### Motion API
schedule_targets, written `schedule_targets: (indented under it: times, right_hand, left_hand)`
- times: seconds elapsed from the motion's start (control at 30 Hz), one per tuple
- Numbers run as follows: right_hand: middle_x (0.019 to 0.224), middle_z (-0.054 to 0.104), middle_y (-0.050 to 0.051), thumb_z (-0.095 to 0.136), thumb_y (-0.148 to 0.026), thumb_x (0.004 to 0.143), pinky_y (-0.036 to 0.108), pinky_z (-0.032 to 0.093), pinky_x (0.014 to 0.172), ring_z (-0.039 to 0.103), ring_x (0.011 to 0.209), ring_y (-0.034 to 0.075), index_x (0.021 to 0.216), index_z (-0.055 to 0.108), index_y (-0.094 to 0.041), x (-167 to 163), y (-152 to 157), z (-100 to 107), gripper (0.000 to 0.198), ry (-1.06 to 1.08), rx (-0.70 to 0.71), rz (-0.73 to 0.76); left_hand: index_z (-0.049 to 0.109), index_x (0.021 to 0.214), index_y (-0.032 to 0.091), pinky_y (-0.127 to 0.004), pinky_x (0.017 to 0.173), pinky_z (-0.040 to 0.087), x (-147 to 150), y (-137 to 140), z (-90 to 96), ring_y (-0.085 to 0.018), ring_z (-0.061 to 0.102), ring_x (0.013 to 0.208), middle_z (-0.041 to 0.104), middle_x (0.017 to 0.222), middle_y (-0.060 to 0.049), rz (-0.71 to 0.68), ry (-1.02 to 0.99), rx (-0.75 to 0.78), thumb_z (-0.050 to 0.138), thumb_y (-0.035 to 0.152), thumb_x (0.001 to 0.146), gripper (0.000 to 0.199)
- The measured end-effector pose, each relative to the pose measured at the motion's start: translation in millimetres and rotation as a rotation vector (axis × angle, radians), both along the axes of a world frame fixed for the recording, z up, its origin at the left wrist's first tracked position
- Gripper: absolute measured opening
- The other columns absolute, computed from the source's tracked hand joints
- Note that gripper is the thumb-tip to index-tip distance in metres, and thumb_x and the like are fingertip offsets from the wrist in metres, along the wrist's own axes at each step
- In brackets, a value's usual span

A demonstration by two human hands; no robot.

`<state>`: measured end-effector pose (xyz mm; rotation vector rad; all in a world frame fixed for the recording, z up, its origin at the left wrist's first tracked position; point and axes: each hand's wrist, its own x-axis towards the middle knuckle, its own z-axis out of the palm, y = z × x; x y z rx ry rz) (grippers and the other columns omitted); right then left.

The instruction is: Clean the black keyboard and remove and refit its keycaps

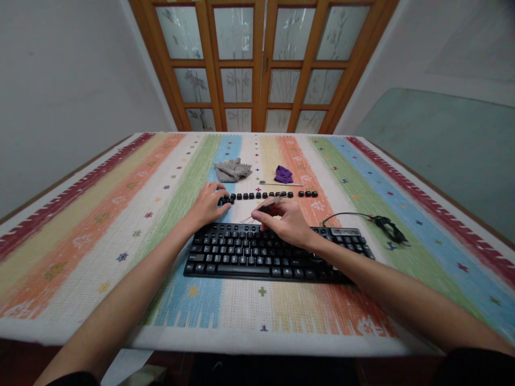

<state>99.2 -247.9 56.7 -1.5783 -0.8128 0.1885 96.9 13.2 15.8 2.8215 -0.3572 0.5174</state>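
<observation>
My left hand [208,204] is at the left end of a row of loose black keycaps [258,195], with thumb and fingers closed around a keycap [226,200] there. In my right hand [292,219] is a slim dark tool with thin wire ends, which looks like a wire keycap puller [267,206]. The wires point left, just above the back edge of a black keyboard [241,252]. This keyboard lies flat in front of me. Its top row shows bare spots without keycaps, partly hidden by my right hand.
Behind the keycap row lie a crumpled grey cloth [232,170], a folded purple cloth [284,174] and a thin-handled small brush [281,184]. The keyboard's bundled cable [388,229] rests at the right. A striped tablecloth [161,214] covers the table.
</observation>
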Motion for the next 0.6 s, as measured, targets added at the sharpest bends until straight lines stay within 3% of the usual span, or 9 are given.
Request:
schedule_targets:
  times: [0.3,0.6]
  right_hand:
    - [0.07,0.067,0.001,0.07,-0.046,0.085,0.028,0.053,0.061,0.064,0.061,0.013,0.082,0.066,-0.017,5,-1,1,0.03,0.039,-0.112,0.086]
    - [0.084,0.067,0.003,0.064,-0.025,0.082,0.028,0.048,0.067,0.061,0.071,0.013,0.084,0.065,-0.016,4,15,0,0.009,0.006,-0.244,0.198]
  left_hand:
    - [0.072,0.099,0.019,-0.048,0.103,0.045,-9,10,5.3,-0.03,0.055,0.112,0.063,0.113,-0.01,0.018,-0.066,-0.039,0.064,0.034,0.088,0.02]
    - [0.071,0.097,0.02,-0.043,0.1,0.048,-54,17,16.1,-0.026,0.061,0.105,0.067,0.105,-0.009,0.024,-0.115,-0.152,0.053,0.037,0.096,0.025]
